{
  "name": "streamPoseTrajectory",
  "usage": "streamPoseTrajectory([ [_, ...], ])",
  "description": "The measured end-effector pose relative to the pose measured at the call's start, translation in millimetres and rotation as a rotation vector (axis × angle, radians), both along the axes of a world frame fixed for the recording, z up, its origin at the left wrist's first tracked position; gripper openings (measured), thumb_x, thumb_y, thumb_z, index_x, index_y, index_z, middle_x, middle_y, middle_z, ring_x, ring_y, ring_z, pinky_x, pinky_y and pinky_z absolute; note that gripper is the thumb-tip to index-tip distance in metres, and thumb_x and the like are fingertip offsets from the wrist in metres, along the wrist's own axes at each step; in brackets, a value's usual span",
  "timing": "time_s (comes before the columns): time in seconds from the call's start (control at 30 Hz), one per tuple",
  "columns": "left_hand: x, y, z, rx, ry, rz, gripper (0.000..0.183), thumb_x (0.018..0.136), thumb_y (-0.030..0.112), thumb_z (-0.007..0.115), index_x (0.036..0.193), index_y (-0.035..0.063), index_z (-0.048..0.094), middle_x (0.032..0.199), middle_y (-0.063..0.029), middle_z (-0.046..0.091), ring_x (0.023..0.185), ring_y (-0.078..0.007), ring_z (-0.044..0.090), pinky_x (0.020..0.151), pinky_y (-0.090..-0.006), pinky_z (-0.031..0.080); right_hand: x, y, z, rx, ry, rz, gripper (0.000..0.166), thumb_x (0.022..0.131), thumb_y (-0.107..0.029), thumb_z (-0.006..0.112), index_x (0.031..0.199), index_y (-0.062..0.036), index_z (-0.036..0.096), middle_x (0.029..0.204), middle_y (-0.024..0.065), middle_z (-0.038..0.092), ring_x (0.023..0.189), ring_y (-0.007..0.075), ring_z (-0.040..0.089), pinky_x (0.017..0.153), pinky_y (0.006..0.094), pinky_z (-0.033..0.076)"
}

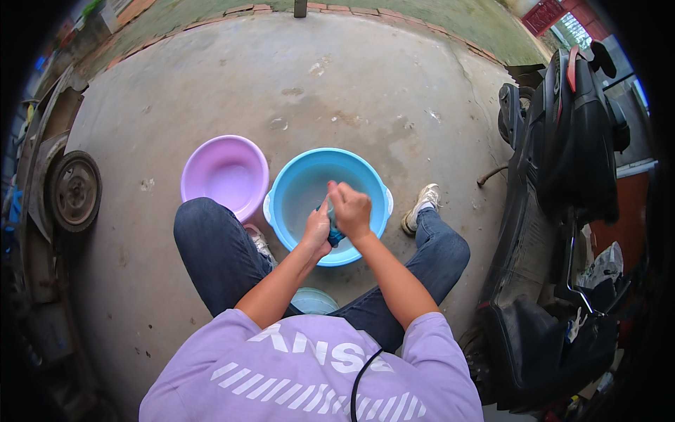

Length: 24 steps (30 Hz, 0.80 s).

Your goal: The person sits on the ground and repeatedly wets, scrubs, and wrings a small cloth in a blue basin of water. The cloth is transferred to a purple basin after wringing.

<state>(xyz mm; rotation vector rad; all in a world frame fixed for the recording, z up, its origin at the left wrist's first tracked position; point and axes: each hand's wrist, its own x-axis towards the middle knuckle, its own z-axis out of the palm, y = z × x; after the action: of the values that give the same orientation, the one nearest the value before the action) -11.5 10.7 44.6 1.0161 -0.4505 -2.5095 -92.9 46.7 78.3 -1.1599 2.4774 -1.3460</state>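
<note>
A light-blue plastic basin (295, 163) with white handles stands on the floor between my legs, holding cloudy water. Over it, both hands meet on a bunched dark teal item (336, 236) that looks like wet cloth. My left hand (317, 226) grips it from the left, fingers pointing away from me. My right hand (350, 208) is curled in a fist against the left one and slightly blurred. Most of the item is hidden by my fingers. A pink plastic basin (225, 176) sits beside the blue one, beyond my left knee, with no contents visible.
A black scooter (559, 158) is parked along the right side. To the left stands a cart with a rubber-tyred wheel (76, 191). Beneath me shows a pale blue-green round seat or lid (315, 300). Concrete floor (211, 95) runs out to a brick edging (364, 10).
</note>
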Motion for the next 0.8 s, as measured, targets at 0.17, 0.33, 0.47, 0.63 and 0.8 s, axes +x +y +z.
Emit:
streamPoseTrajectory([
  [0.17, 3.2, -14.2, 5.6, -0.128, -0.02, 0.034, 0.034, 0.094, 0.04, 0.053, 0.104, 0.0087, 0.058, 0.092, -0.0006, 0.059, 0.08, -0.0109, 0.057, 0.067, -0.0277, 0.047, 34.2, 2.9, 9.9, -0.104, 0.204, 0.144, 0.035, 0.087, -0.033, 0.058, 0.061, -0.0096, 0.057, 0.058, 0.0154, 0.056, 0.053, 0.0356, 0.056, 0.049, 0.0436, 0.043],
  [0.33, -0.7, 4.0, 10.9, -0.114, -0.07, -0.068, 0.031, 0.095, 0.04, 0.05, 0.099, 0.0096, 0.057, 0.092, -0.0007, 0.059, 0.077, -0.0091, 0.055, 0.063, -0.0254, 0.045, -7.5, -2.1, -12.7, 0.025, -0.077, -0.069, 0.034, 0.089, -0.032, 0.056, 0.062, -0.0109, 0.057, 0.056, 0.0157, 0.055, 0.056, 0.0374, 0.057, 0.049, 0.045, 0.043],
  [0.47, -0.2, 3.4, 20.4, -0.069, -0.059, 0.019, 0.03, 0.096, 0.039, 0.049, 0.097, 0.0108, 0.058, 0.087, -0.0005, 0.059, 0.074, -0.0086, 0.055, 0.062, -0.0256, 0.045, 14.1, 3.4, -7.3, 0.024, 0.158, -0.011, 0.033, 0.086, -0.033, 0.059, 0.062, -0.0107, 0.056, 0.054, 0.0152, 0.054, 0.054, 0.037, 0.057, 0.049, 0.0457, 0.043],
  [0.63, -2.0, 7.8, -6.2, -0.025, -0.057, -0.036, 0.032, 0.096, 0.041, 0.049, 0.106, 0.0118, 0.056, 0.093, -0.001, 0.062, 0.08, -0.0114, 0.061, 0.066, -0.0273, 0.05, 1.0, 5.0, -22.8, 0.066, 0.043, -0.031, 0.036, 0.088, -0.033, 0.054, 0.062, -0.0087, 0.057, 0.057, 0.0176, 0.056, 0.058, 0.0414, 0.055, 0.055, 0.0479, 0.044],
  [0.8, 8.9, -14.7, 34.7, -0.088, 0.042, -0.17, 0.031, 0.091, 0.041, 0.057, 0.101, 0.0122, 0.057, 0.092, -0.0012, 0.061, 0.077, -0.0106, 0.062, 0.062, -0.0266, 0.051, -29.2, -1.5, -8.7, -0.153, -1.164, -0.082, 0.041, 0.094, -0.043, 0.052, 0.082, -0.0042, 0.061, 0.08, 0.0057, 0.065, 0.067, 0.0147, 0.062, 0.056, 0.0302, 0.048],
])
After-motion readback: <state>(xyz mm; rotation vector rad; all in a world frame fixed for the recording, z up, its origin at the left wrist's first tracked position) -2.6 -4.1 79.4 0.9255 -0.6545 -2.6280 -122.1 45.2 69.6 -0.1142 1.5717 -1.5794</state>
